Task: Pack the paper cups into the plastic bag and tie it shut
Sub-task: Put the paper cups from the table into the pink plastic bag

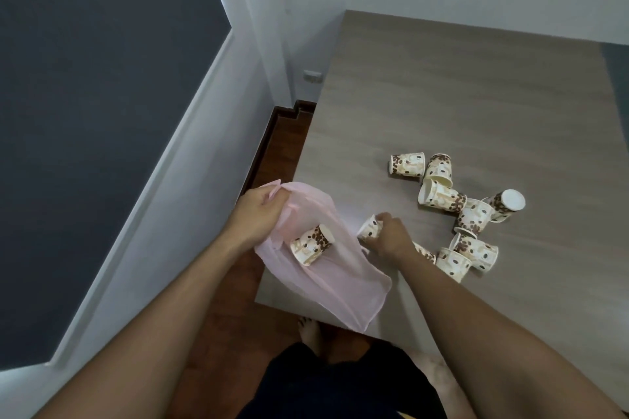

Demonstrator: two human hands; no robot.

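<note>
A thin pink plastic bag (pixel 340 292) lies over the table's near left corner. My left hand (pixel 255 214) grips its top edge and holds the mouth up. One paper cup with a coffee-bean print (pixel 311 244) lies on its side inside the bag, seen through the plastic. My right hand (pixel 391 238) is closed around another such cup (pixel 369 227), held just right of the bag's mouth. Several more cups (pixel 473 214) lie scattered on the table to the right, most tipped over, one standing upside down (pixel 507 204).
The grey wood-grain table (pixel 459 95) stands against a white wall. Its left edge drops to a reddish wooden floor (pixel 279 146). My bare feet (pixel 309 330) show below the near edge. A dark wall panel (pixel 102 78) fills the left side.
</note>
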